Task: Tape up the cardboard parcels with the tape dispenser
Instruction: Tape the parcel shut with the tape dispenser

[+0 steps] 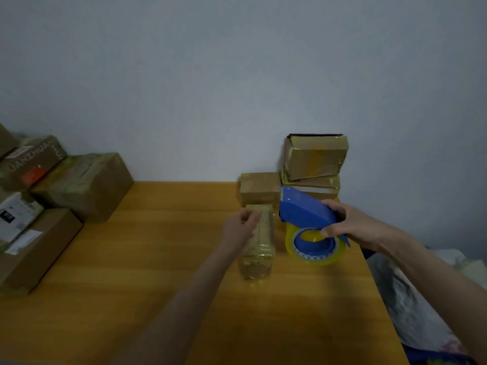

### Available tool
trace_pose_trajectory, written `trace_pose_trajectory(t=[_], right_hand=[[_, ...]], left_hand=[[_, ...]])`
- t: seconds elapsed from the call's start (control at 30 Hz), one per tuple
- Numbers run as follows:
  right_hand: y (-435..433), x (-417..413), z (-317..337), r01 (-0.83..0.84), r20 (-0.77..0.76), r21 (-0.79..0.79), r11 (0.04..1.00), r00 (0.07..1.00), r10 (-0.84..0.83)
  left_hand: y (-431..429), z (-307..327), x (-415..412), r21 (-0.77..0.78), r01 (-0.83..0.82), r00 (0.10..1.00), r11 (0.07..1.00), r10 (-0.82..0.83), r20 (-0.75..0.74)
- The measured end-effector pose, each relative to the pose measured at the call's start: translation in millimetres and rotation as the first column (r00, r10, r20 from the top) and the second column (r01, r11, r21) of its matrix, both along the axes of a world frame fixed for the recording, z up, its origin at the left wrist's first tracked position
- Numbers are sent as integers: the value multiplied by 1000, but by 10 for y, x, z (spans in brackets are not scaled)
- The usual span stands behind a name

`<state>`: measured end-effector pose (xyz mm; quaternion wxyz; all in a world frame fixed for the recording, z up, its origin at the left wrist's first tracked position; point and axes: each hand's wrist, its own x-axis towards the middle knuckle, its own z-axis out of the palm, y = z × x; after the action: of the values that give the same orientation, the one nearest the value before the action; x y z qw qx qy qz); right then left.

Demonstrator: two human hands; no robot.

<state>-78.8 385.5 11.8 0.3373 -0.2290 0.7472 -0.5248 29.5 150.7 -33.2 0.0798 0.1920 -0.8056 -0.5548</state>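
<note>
Right hand [353, 225] grips the blue tape dispenser [305, 209] just right of the narrow parcel [259, 248] on the wooden table [158, 259], left hand [241, 227] curled on its far edge (blurry); pin it firmly, pull tape taut, press flat.

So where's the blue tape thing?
The tape dispenser is right of centre in the head view, in the right hand, beside the long parcel, in front of the stacked parcels.

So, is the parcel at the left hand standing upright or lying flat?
Lying flat: the parcel rests lengthwise on the table, left hand holding its far end.
</note>
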Motion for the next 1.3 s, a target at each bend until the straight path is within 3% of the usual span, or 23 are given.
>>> trace_pose_trajectory(t=[0.03,0.1,0.2,0.63,0.83,1.07,1.3], right_hand=[[6,8,12,-15,-12,-1,1000,1000,15],[2,31,28,-41,-34,-3,999,999,41],[-8,58,11,-56,-33,-14,998,998,55],[48,57,11,-73,-64,41,997,995,75],[-27,103,42,-154,-217,188,970,957,194],[-193,163,4,-240,-406,331,912,837,368],[-335,213,14,-240,-431,390,889,806,407]], left_hand=[[40,153,-12,228,13,1000,973,-16,14],[115,364,-6,408,71,995,910,-92,31],[228,460,32,466,120,988,877,-150,27],[109,320,132,694,45,986,718,-145,86],[54,242,157,386,-26,975,922,-62,214],[-79,115,191,293,-105,974,951,38,225],[-255,110,248,219,-113,967,969,57,247]])
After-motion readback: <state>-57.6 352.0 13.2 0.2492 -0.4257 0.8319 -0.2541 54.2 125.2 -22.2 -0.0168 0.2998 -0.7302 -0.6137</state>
